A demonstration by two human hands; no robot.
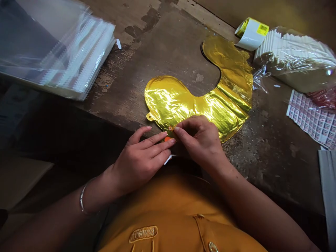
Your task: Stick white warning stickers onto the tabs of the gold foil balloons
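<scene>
A flat, shiny gold foil balloon (pixel 170 96) with a curved shape lies on the worn brown table, its rounded end and small holed tab (pixel 150 116) toward me. My right hand (pixel 203 140) has thumb and forefinger pinched at the balloon's near edge, beside a small round red-and-white mark (pixel 170 128). My left hand (pixel 143 157) is at the table's front edge, fingers stretched out and thumb apart. Its fingertips partly cover an orange spot (pixel 167 139). Below them a white piece (pixel 168 160) pokes out; what it belongs to is hidden.
A stack of clear plastic sleeves (pixel 78 52) is at the left. At the back right are a roll of white labels (pixel 253 35) and a clear bag of white sticks (pixel 294 52). A sheet of small printed stickers (pixel 312 119) lies at the right, near a grey strip (pixel 328 189).
</scene>
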